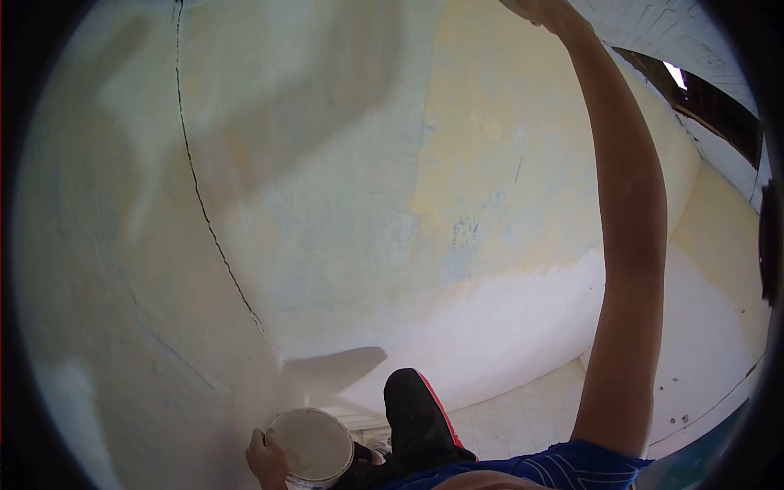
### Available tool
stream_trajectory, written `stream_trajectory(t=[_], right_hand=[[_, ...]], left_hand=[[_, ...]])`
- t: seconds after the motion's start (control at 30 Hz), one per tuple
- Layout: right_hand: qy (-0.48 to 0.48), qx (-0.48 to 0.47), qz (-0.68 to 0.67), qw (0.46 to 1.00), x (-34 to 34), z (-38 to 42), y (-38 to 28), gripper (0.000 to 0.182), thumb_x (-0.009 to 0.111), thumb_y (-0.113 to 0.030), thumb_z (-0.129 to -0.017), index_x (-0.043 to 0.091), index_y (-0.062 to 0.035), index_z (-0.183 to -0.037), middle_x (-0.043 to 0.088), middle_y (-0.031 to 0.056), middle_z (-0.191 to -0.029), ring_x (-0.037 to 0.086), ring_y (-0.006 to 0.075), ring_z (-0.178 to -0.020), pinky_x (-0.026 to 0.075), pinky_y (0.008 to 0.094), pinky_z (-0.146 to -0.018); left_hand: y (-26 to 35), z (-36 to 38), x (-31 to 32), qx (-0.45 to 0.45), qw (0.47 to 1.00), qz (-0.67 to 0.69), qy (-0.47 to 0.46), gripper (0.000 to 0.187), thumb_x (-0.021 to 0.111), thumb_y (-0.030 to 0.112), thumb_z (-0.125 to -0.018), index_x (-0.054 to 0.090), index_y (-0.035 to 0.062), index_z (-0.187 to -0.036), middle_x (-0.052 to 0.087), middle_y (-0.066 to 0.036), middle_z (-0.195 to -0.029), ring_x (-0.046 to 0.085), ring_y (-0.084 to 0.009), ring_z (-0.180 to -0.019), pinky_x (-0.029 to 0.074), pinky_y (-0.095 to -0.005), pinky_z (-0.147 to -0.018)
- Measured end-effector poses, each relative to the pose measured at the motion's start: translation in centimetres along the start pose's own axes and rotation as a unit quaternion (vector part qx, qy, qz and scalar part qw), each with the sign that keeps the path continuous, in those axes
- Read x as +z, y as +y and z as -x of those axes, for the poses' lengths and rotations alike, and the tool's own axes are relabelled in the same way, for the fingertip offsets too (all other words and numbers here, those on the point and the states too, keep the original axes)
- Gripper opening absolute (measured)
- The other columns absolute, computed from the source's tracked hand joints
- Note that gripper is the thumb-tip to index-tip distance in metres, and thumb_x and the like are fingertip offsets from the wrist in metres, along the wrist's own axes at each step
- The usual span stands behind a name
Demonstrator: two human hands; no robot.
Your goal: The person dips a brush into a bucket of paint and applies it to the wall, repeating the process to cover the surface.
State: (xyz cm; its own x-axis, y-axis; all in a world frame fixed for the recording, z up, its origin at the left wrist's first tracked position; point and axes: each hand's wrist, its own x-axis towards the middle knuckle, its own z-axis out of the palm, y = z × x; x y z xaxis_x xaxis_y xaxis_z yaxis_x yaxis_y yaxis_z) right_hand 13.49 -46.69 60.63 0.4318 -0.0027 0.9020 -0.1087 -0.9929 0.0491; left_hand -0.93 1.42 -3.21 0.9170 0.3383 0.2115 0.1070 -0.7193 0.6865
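Observation:
A round white bucket [349,429] is at the bottom, with a smooth pale grey surface inside its rim. My left hand [265,459] grips the left side of that rim, its fingers curled over the edge. High up, my right arm stretches toward the wall [343,188], and my right hand [543,11] is at the top edge of the view. Its fingers are cut off there, so what they hold or touch is hidden. The wall is patchy yellow and pale green, with white coating along its lower right part.
A long dark crack [193,171] runs down the wall's left side. Pale floor tiles [523,412] show below. My bent knee [412,408] in dark trousers is beside the bucket. A dark-framed opening [710,110] is at the upper right.

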Motion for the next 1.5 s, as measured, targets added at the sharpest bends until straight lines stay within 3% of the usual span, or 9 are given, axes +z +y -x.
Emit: stream_trajectory(t=[0.17,0.2,0.33,0.5,0.83,1.0,1.1,1.33,1.5], right_hand=[[-0.109,0.024,-0.016,0.994,1.7,3.6,1.0,0.03,0.058,-0.013,-0.087,0.072,-0.0001,-0.111,0.072,0.0259,-0.106,0.07,0.0394,-0.101,0.055,0.0461,-0.083],[-0.156,0.01,-0.03,0.987,2.6,5.3,0.8,0.032,0.061,-0.021,-0.094,0.067,-0.0038,-0.12,0.068,0.011,-0.092,0.062,0.019,-0.067,0.05,0.0357,-0.059],[-0.143,-0.042,-0.053,0.987,6.9,13.5,1.0,0.031,0.058,-0.017,-0.092,0.068,0.0008,-0.116,0.071,0.0249,-0.103,0.069,0.0417,-0.095,0.053,0.0452,-0.09],[-0.292,0.057,-0.098,0.95,6.0,19.8,-0.8,0.028,0.06,-0.015,-0.091,0.069,-0.0008,-0.113,0.071,0.0257,-0.105,0.069,0.0405,-0.096,0.053,0.0456,-0.089],[0.015,-0.07,0.046,0.996,0.3,2.4,0.4,0.028,0.058,-0.014,-0.09,0.071,-0.0005,-0.11,0.072,0.0244,-0.108,0.07,0.0386,-0.1,0.056,0.0471,-0.083],[-0.042,0.046,-0.024,0.998,4.1,4.0,-2.5,0.026,0.056,-0.01,-0.092,0.068,0.0104,-0.102,0.072,0.0291,-0.098,0.073,0.0386,-0.091,0.057,0.0461,-0.074],[-0.019,-0.073,-0.009,0.997,10.9,11.2,-1.0,0.023,0.048,-0.008,-0.092,0.064,0.0036,-0.105,0.069,0.0303,-0.095,0.067,0.0489,-0.092,0.054,0.0554,-0.084],[-0.416,0.022,-0.082,0.905,16.5,33.4,-1.6,0.025,0.054,-0.005,-0.084,0.067,0.0044,-0.103,0.069,0.0309,-0.098,0.067,0.0458,-0.103,0.056,0.0527,-0.087],[-0.445,-0.02,-0.086,0.891,19.2,32.5,1.4,0.025,0.055,-0.01,-0.086,0.073,0.0008,-0.099,0.071,0.0264,-0.094,0.07,0.0419,-0.088,0.055,0.05,-0.081]], left_hand=[[0.7,0.3,-0.4,0.009,0.999,-0.033,0.012,0.034,0.059,0.024,-0.097,0.05,-0.0029,-0.079,0.055,-0.024,-0.069,0.054,-0.0443,-0.066,0.04,-0.0518,-0.063],[0.7,0.2,-0.5,0.009,0.999,-0.034,0.01,0.034,0.059,0.024,-0.097,0.05,-0.0029,-0.079,0.055,-0.024,-0.069,0.054,-0.0443,-0.066,0.04,-0.0518,-0.063],[0.7,0.1,-0.5,-0.021,0.999,-0.023,-0.011,0.034,0.058,0.024,-0.098,0.05,-0.0033,-0.079,0.056,-0.023,-0.071,0.053,-0.0434,-0.065,0.04,-0.0513,-0.064],[1.7,0.2,-1.2,-0.032,0.999,-0.034,-0.015,0.034,0.058,0.025,-0.098,0.053,-0.0021,-0.078,0.061,-0.024,-0.071,0.059,-0.048,-0.069,0.042,-0.0555,-0.066],[1.6,0.4,-1.0,-0.03,0.999,-0.041,-0.01,0.033,0.058,0.025,-0.098,0.054,-0.0022,-0.079,0.062,-0.024,-0.073,0.059,-0.0478,-0.071,0.042,-0.0558,-0.066],[1.7,0.4,-0.5,-0.035,0.999,-0.037,-0.009,0.033,0.058,0.025,-0.098,0.054,-0.0018,-0.079,0.062,-0.024,-0.073,0.059,-0.0482,-0.071,0.042,-0.0558,-0.067],[1.6,0.3,-0.4,-0.037,0.998,-0.054,-0.001,0.033,0.058,0.025,-0.098,0.054,-0.0015,-0.078,0.062,-0.024,-0.073,0.059,-0.0483,-0.071,0.042,-0.0559,-0.066],[2.2,0.3,-1.1,-0.022,0.999,-0.047,-0.013,0.033,0.058,0.025,-0.098,0.053,-0.002,-0.08,0.06,-0.024,-0.072,0.058,-0.049,-0.07,0.042,-0.0556,-0.066],[1.8,0.2,-1.0,-0.024,0.998,-0.047,-0.022,0.034,0.057,0.026,-0.098,0.053,-0.0024,-0.08,0.06,-0.025,-0.072,0.059,-0.0486,-0.07,0.042,-0.0548,-0.066]])
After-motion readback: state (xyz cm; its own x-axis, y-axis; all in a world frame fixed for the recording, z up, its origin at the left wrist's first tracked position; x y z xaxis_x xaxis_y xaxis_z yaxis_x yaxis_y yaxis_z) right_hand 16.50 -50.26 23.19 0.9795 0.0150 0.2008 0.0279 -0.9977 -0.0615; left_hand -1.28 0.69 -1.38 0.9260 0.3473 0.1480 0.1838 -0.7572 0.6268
